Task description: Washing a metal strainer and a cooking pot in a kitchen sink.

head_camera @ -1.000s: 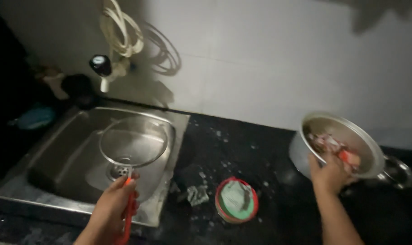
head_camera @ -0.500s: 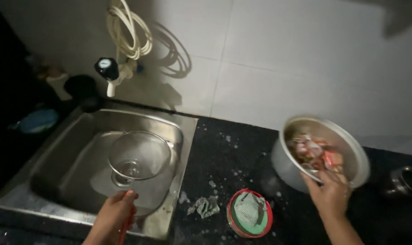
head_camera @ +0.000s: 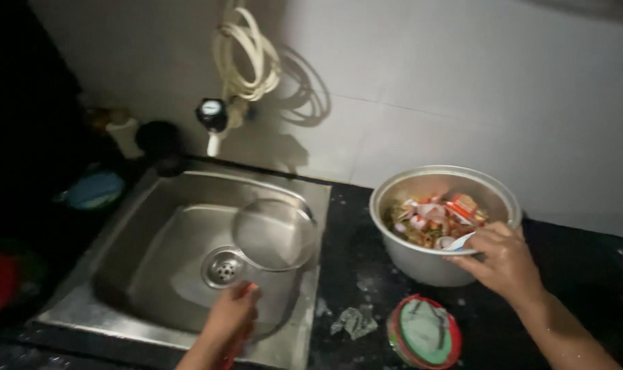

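**Pot brought nearer the sink, strainer held over the basin**

Since half a second ago, the steel pot [head_camera: 443, 223] has been carried leftward, closer to the sink [head_camera: 188, 274], and the round mesh strainer [head_camera: 274, 234] has been shifted toward the basin's right side. The pot, filled with mixed peelings and scraps, is gripped at its rim at about 4 o'clock by the right hand [head_camera: 503, 264], fingers curled over the edge with the thumb outside. The strainer is held by its red handle in the left hand [head_camera: 233, 318], fingers wrapped shut around it (the handle itself is mostly hidden).

Judging by this, the step in hand is bringing pot and strainer together; a tilt of the pot over the mesh would be called for next, with the strainer kept level above the drain [head_camera: 224, 268].

At 6 o'clock of the pot a red-rimmed lid [head_camera: 424, 334] lies on the dark counter [head_camera: 579, 274], a crumpled scrap [head_camera: 356, 321] beside it. A tap with coiled hose [head_camera: 246, 58] stands at the sink's 12 o'clock, well apart.
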